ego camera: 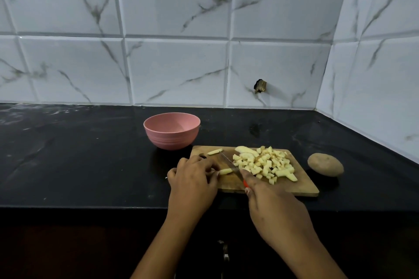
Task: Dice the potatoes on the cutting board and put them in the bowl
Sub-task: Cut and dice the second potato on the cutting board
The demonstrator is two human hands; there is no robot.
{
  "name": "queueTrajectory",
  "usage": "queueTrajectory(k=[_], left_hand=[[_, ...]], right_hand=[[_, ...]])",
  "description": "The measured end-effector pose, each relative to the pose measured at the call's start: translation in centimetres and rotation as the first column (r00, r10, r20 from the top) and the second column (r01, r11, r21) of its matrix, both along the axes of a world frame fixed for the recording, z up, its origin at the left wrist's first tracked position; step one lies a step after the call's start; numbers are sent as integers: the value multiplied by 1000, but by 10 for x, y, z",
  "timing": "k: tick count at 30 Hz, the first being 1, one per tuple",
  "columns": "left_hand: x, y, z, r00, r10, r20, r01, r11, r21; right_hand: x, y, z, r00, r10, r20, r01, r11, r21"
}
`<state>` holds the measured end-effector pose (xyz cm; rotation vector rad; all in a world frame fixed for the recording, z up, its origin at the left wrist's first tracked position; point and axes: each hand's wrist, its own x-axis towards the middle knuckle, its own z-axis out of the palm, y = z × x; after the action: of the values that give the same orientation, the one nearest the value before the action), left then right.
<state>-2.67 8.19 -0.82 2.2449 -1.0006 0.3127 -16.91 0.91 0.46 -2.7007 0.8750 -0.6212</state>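
Bowl (pixel 170 138) behind cutting board (pixel 301 184); potato dice (pixel 265 163) piled on board.

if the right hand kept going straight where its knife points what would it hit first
Probably the potato strip on the far side of the cutting board; the knife in the right hand points away and leftward at it, depth unclear.

Marble-tiled wall (pixel 172 70) — black countertop (pixel 79 154).

— Check one: what is the person wearing on the arms?
— The left forearm (pixel 167 240) and right forearm (pixel 315 253) are showing bare from the wrist up. The left hand (pixel 192 179) and right hand (pixel 272 206) are showing bare likewise.
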Motion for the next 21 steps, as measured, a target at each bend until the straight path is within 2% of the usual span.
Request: queueTrajectory(k=[5, 11, 14, 17, 21], left_hand=[[3, -1, 3, 998, 7, -68, -6, 1000, 17], [3, -1, 2, 999, 15, -40, -15, 1000, 10], [3, 1, 3, 997, 7, -71, -7, 1000, -8], [4, 2, 4, 996, 0, -91, -4, 999, -36], [2, 4, 6, 987, -27, -156, 5, 990, -142]], right_hand=[[-5, 4, 8, 1000, -27, 14, 28, 998, -51], [9, 15, 13, 965, -27, -261, -1, 994, -105], [12, 10, 19, 968, -28, -248, -7, 990, -140], [5, 9, 16, 980, -13, -200, -9, 994, -111], [6, 20, 14, 954, 15, -300, -41, 996, -82]])
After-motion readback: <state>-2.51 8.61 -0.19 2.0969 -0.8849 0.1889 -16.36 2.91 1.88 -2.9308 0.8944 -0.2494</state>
